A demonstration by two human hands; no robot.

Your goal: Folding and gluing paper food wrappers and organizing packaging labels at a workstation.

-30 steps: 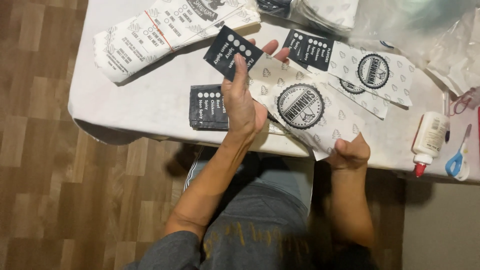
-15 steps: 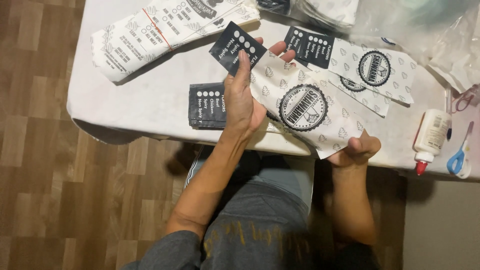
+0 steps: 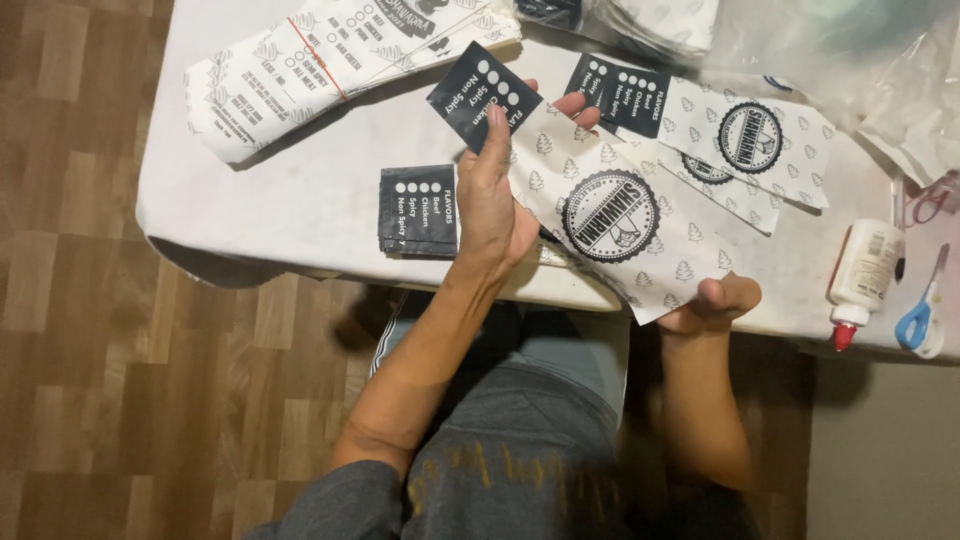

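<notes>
My left hand (image 3: pixel 495 195) pinches a small black label card with white dots (image 3: pixel 483 93) and lifts it above the table. Under that hand lies a white printed paper sheet with a round black emblem (image 3: pixel 612 216). My right hand (image 3: pixel 712 303) grips this sheet's near corner at the table edge. A small stack of the same black cards (image 3: pixel 418 210) lies flat just left of my left hand. Another black card (image 3: pixel 628 95) sits on a second emblem sheet (image 3: pixel 750 140) farther back.
A rolled bundle of white printed sheets with a red band (image 3: pixel 330 65) lies at the back left. A white glue bottle with a red tip (image 3: pixel 862 280) and blue-handled scissors (image 3: pixel 920 315) lie at the right. Clear plastic bags (image 3: pixel 820 40) fill the back right. The white table (image 3: pixel 260 210) stands over a wood floor.
My left hand has raised the black card and carried it slightly away from me. My right hand has shifted a little along the sheet's corner.
</notes>
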